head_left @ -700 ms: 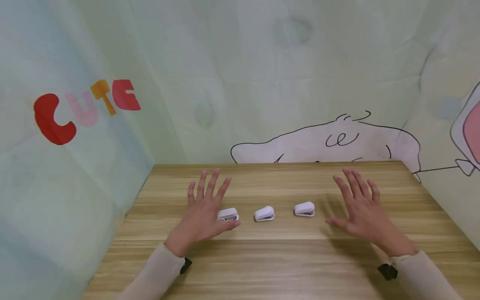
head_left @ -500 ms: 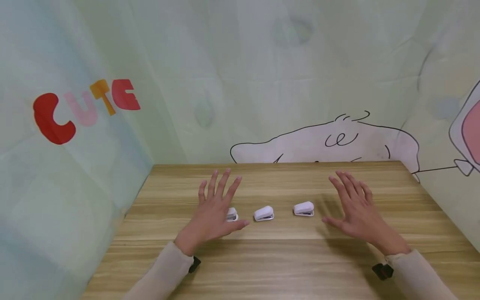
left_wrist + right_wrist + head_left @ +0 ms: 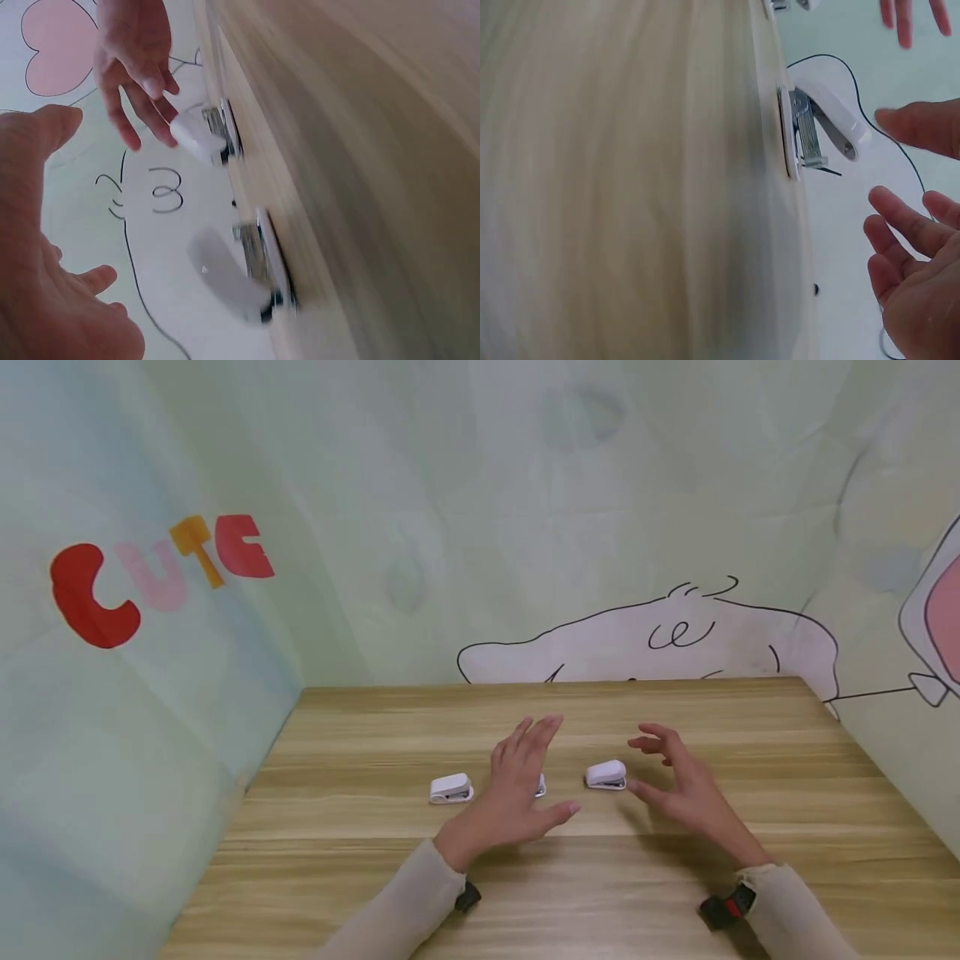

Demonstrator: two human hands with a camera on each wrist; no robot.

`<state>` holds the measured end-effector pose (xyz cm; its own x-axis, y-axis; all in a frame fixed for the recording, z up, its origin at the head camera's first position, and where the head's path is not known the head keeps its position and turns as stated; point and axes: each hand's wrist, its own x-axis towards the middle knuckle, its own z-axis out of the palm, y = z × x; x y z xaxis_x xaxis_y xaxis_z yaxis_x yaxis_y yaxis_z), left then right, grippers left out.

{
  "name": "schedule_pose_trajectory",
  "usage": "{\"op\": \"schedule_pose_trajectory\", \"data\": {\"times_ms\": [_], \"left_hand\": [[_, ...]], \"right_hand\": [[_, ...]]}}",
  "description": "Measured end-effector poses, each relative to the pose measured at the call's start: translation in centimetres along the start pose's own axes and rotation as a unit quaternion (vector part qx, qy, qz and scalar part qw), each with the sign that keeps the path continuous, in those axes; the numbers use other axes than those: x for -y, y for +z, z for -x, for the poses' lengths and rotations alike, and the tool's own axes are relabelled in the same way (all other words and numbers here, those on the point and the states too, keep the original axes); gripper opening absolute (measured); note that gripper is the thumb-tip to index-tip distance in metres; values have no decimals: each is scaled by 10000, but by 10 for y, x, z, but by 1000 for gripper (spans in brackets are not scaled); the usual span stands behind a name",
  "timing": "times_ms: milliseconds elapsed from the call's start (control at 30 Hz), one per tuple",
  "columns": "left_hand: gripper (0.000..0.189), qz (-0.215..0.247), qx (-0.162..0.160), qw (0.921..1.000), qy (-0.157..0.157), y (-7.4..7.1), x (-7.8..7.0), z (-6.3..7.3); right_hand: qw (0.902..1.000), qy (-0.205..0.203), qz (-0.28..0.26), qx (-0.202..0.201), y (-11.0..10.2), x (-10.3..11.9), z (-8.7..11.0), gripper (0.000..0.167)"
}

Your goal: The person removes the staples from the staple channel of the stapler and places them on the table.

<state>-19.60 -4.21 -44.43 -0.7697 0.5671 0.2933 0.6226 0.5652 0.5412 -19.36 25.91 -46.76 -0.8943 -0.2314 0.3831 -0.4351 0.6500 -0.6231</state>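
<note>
Three small white staplers lie in a row on the table. The left stapler [image 3: 451, 787] is in plain sight, while the middle stapler [image 3: 541, 787] is mostly covered by my left hand [image 3: 510, 797] in the head view. That hand hovers above it, fingers extended and thumb spread, holding nothing. At the right stapler [image 3: 605, 774], my right hand [image 3: 693, 793] hangs just to its right with fingers slightly bent and thumb apart; nothing is in its grasp. The right wrist view shows a stapler [image 3: 832, 120] in front of the right thumb and fingers [image 3: 907, 225], with a gap between.
The wood-grain table [image 3: 360, 893] runs back to a fabric backdrop [image 3: 420, 527] with a cartoon drawing and coloured letters. A dark strap [image 3: 727, 908] sits at my right wrist, another [image 3: 467, 897] at my left.
My left hand has moved right, from over the left stapler to over the middle one. My right hand has moved left toward the right stapler, its fingers bending more. The staplers stay put.
</note>
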Motion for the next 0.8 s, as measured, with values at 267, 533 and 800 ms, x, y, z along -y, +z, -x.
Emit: {"op": "schedule_pose_trajectory", "data": {"times_ms": [267,533,800], "left_hand": [[92,717,215,9971,-107,23,-16,-24],[80,1058,44,9941,-239,46,-26,-47],[77,864,-157,9960,-138,69,-22,-62]], "right_hand": [[9974,399,-589,151,6,-1,-3,71],[9916,784,-986,296,14,-7,-6,68],[9862,912,-1359,259,25,-8,-8,60]]}}
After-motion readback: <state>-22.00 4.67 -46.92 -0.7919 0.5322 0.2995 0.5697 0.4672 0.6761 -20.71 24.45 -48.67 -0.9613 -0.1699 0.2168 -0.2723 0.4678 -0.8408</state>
